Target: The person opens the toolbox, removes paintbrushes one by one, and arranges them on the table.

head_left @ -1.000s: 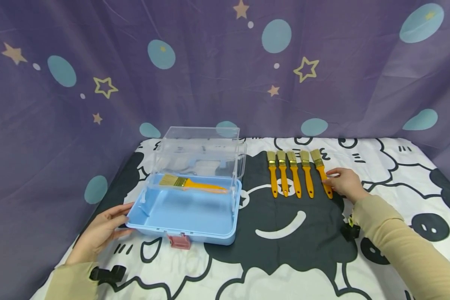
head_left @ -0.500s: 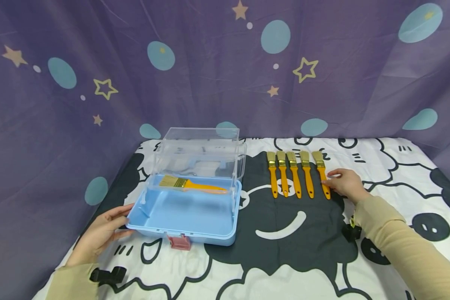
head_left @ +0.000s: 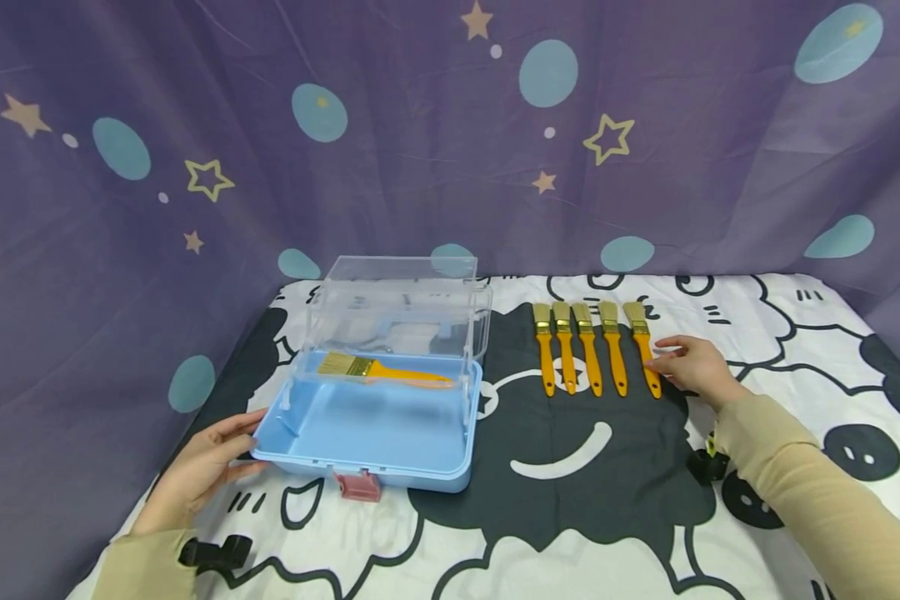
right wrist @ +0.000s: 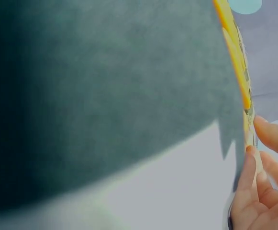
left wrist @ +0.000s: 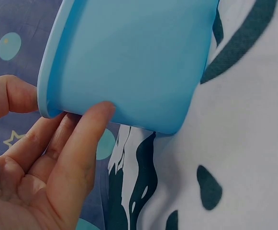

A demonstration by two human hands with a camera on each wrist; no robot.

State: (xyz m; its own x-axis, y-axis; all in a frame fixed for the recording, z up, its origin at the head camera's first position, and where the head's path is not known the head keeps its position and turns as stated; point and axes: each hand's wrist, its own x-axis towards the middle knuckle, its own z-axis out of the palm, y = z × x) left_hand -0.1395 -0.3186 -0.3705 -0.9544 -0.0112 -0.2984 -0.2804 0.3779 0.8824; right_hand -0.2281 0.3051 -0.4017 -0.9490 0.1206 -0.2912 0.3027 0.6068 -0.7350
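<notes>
Beside the blue box [head_left: 375, 433], both hands lie low, fingers loosely extended.

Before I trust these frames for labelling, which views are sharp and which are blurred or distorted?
Head view: evenly lit and sharp, with slight wide-angle bending at the edges; the clear lid shows faint reflections. Left wrist view: the left hand and blue box are crisp. Right wrist view: mostly a dark, soft-focus blur of cloth, with the right hand crammed into the corner.
</notes>
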